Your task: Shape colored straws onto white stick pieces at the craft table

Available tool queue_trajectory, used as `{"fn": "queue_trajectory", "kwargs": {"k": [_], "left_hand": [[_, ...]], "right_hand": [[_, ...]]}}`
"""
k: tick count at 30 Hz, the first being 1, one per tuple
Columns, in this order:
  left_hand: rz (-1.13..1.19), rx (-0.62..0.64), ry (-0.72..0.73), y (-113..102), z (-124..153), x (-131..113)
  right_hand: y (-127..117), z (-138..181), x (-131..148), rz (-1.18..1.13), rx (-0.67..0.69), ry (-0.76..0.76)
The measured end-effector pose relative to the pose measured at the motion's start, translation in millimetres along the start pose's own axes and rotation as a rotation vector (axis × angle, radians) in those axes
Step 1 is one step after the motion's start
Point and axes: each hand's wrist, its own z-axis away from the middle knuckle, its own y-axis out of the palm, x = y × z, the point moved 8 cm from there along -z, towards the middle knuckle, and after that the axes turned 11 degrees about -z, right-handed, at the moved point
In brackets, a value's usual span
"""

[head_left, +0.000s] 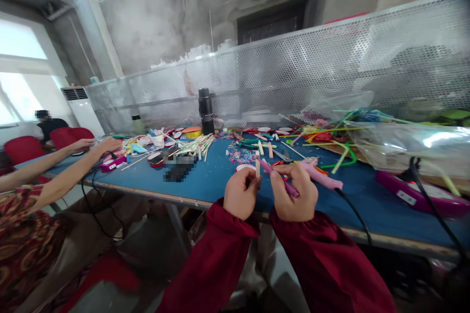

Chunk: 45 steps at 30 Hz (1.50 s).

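Observation:
My left hand (240, 194) pinches a slim, cream-coloured stick (257, 164) upright between thumb and fingers. Close on its right, my right hand (296, 195) is closed around a purple pen-like stick (266, 167), whose tip points at the cream piece. I cannot tell whether the two touch. Just beyond my right hand lies a pink tool (325, 176) with a black cord, shaped like a hot glue gun. Behind my left hand sits a small white round lid or dish (245, 167), partly hidden. Pliers (282, 155) and short pale sticks (270, 149) lie farther back.
Tiny coloured pieces (242, 156) are scattered on the blue table (220, 181). A black bottle (206, 111) stands by the perforated screen. Plastic bags (404, 144) and a purple device (418, 193) with a cable lie right. At left, a co-worker's hands (106, 145) are over the table.

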Motion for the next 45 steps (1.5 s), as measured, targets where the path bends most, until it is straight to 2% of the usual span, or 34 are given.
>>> {"fn": "queue_trajectory", "kwargs": {"k": [18,34,45], "left_hand": [[0.028,-0.002,0.003,0,0,0],[0.004,-0.001,0.051,-2,2,-6],[-0.002,0.012,0.026,-1,3,-7]], "right_hand": [[-1,0,3,0.026,-0.007,0.062],[-3,2,-4,-0.048,-0.013,0.114],[-3,6,-16,-0.084,-0.036,0.203]]}}
